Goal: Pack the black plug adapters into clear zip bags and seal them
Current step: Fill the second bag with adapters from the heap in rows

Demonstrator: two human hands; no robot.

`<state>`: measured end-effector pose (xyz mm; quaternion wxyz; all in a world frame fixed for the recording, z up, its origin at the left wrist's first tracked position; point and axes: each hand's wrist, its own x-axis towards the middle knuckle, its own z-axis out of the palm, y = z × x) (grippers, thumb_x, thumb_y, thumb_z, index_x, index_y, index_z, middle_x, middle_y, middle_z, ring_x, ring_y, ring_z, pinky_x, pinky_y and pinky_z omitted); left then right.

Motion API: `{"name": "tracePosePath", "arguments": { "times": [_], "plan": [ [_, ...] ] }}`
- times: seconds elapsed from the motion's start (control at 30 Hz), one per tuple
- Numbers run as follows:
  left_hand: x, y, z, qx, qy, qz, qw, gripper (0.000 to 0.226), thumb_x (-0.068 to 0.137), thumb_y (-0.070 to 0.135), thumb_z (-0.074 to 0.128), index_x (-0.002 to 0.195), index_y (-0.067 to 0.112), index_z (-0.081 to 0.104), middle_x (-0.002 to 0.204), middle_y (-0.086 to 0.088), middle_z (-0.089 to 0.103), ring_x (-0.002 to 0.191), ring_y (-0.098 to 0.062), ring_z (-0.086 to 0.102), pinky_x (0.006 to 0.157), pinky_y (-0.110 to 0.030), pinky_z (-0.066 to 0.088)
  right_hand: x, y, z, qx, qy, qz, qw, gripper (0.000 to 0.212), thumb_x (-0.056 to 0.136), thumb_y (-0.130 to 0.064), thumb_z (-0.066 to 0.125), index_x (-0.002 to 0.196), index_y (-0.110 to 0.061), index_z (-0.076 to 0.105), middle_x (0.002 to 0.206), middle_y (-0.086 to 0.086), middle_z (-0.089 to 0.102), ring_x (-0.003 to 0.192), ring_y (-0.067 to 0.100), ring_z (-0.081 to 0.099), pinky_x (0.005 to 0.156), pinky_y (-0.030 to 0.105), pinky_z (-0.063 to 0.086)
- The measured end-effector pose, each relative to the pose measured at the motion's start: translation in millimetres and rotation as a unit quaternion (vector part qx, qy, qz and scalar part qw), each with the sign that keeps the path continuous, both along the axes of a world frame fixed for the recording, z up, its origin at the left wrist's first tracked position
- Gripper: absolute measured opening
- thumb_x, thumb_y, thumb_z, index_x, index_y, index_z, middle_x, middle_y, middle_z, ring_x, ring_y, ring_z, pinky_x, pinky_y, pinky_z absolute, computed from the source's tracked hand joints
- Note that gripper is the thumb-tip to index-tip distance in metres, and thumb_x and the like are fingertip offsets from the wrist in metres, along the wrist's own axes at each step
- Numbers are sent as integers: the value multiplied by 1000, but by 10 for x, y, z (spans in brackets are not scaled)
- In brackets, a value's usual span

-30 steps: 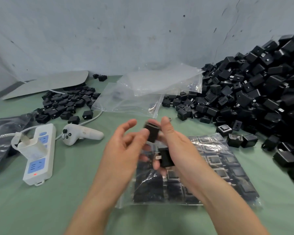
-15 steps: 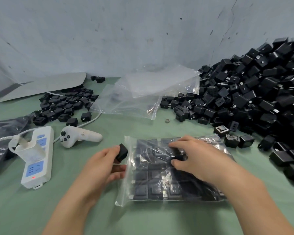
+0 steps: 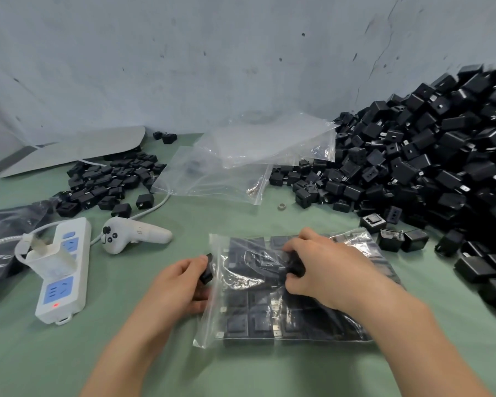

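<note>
Left of the zip bag [image 3: 235, 308]: our left hand [image 3: 181, 285] pinches one black adapter [image 3: 206, 272].
Zip bag: flat on the green table [image 3: 269, 368], part-filled with adapters.
Right hand [image 3: 324, 270]: we curl fingers round another adapter [image 3: 296, 266] over the bag.
Far right: loose adapter pile [image 3: 441, 156].

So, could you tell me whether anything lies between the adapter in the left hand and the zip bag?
Nothing visible does. The adapter, pinched in the left hand, sits against the zip bag's left edge. The right hand grips a second adapter further right; whether that edge is open is unclear.
</note>
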<state>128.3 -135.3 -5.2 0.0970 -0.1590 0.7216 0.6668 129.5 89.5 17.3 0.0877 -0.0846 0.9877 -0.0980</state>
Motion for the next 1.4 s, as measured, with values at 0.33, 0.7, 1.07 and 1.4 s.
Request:
{"name": "tracePosePath", "arguments": {
  "times": [0.33, 0.7, 1.07, 1.4],
  "plan": [
    [-23, -46, -41, -7, 8, -21, 1000, 34, 102, 26, 53, 106, -5, 67, 69, -6, 65, 59, -16, 64, 60, -29, 61, -16, 67, -28, -17, 36, -5, 999, 46, 94, -46, 55, 135, -31, 43, 118, -11, 42, 78, 15, 57, 60, 27, 36],
    [-65, -46, -69, -28, 89, -23, 995, 24, 86, 15, 75, 102, 32, 71, 100, 1, 76, 83, -18, 74, 65, -23, 57, -36, 121, -98, -106, 53, -2, 993, 49, 98, -47, 53, 145, -45, 40, 139, -27, 41, 88, 4, 56, 69, 23, 46],
    [-170, -111, -186, -125, 136, 74, 980, 13, 90, 35, 69, 101, 29, 65, 73, 10, 70, 51, -2, 59, 60, -24, 47, -11, 308, -104, -133, 20, -27, 991, 50, 96, -52, 55, 144, -46, 41, 133, -25, 44, 62, -13, 40, 61, 12, 34],
    [-131, -147, -188, -217, 130, -17, 967, 31, 89, 9, 67, 116, 25, 64, 99, 6, 69, 77, -12, 63, 77, -29, 49, 16, 322, -7, -248, 137, -110, 953, 29, 102, -40, 43, 127, -42, 57, 103, -28, 58, 58, -20, 50, 65, 23, 40]
  ]
}}
